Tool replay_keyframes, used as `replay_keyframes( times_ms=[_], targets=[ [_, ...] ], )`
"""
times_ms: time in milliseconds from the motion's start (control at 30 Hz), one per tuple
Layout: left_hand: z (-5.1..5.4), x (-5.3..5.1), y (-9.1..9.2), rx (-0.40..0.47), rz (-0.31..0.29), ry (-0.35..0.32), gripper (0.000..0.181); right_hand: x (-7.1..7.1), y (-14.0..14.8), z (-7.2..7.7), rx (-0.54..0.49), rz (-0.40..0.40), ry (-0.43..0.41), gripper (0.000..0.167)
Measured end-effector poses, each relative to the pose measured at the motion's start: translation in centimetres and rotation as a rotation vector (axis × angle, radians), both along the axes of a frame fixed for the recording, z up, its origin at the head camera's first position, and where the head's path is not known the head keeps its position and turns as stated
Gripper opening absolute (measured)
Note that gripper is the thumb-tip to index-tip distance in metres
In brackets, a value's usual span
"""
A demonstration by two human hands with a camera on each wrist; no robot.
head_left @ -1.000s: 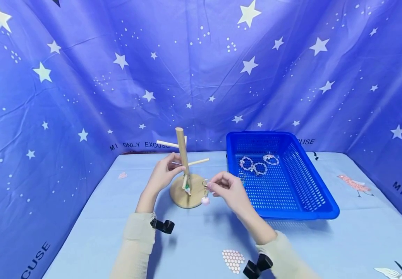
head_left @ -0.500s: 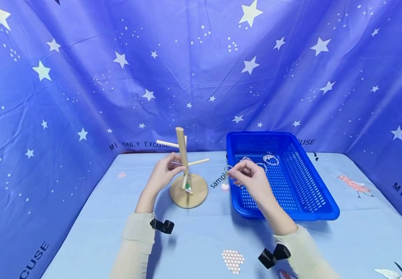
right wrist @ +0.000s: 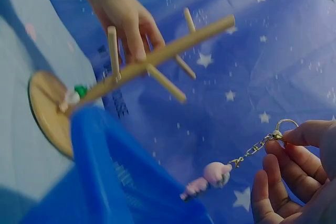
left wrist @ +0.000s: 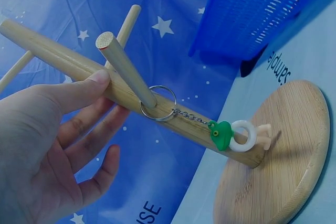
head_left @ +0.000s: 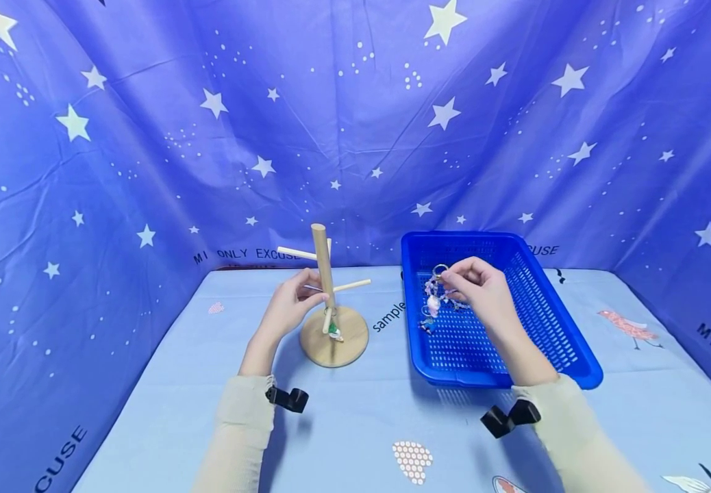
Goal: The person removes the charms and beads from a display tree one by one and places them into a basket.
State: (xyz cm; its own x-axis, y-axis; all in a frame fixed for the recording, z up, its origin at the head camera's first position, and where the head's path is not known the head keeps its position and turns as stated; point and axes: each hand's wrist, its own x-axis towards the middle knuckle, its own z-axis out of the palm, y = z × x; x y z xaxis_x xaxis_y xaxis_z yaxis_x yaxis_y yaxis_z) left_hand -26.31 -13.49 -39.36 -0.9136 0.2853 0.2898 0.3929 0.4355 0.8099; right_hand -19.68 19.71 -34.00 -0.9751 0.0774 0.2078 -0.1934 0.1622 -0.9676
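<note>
My left hand (head_left: 294,301) grips the upright post of a wooden peg stand (head_left: 323,263), thumb on one side and fingers behind. On a lower peg hangs a keychain with a green frog-like charm (left wrist: 221,135) and white ring; its metal ring (left wrist: 158,103) loops round the peg. Over the blue basket (head_left: 586,373), my right hand (head_left: 479,284) pinches another keychain (right wrist: 257,145) near its ring. A pink figure (right wrist: 215,174) dangles from its gold chain. Beaded bracelets (head_left: 432,282) lie in the basket, partly hidden by the right hand and keychain.
A small blue charm (head_left: 427,326) lies near the basket's left wall. The stand's round base (head_left: 349,349) rests on the pale blue tablecloth (head_left: 207,424), left of the basket. A blue star-patterned curtain (head_left: 355,123) encloses the back and sides.
My right hand has carried the pink-figure keychain away from the stand, rightward and over the basket. The left hand has stayed on the post.
</note>
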Motion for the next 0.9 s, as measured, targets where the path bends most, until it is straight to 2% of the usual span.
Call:
replay_keyframes(
  times_ms=[233,433,667,900],
  targets=[
    [-0.1,0.0,-0.1,0.004,0.006,-0.006,0.019,-1.7,2.2,-0.5,0.053,-0.013,-0.073,0.025],
    [-0.1,0.1,-0.2,0.008,0.003,-0.007,0.020,-3.3,3.8,-1.1,0.181,0.001,-0.157,0.024],
    [-0.1,0.0,-0.1,0.010,0.004,-0.010,0.019,-4.9,5.4,-1.5,0.279,0.121,-0.278,0.027],
    [-0.1,0.0,0.0,0.020,-0.005,-0.005,0.020,-6.3,6.6,-2.0,0.342,0.294,-0.411,0.022]
  ],
)
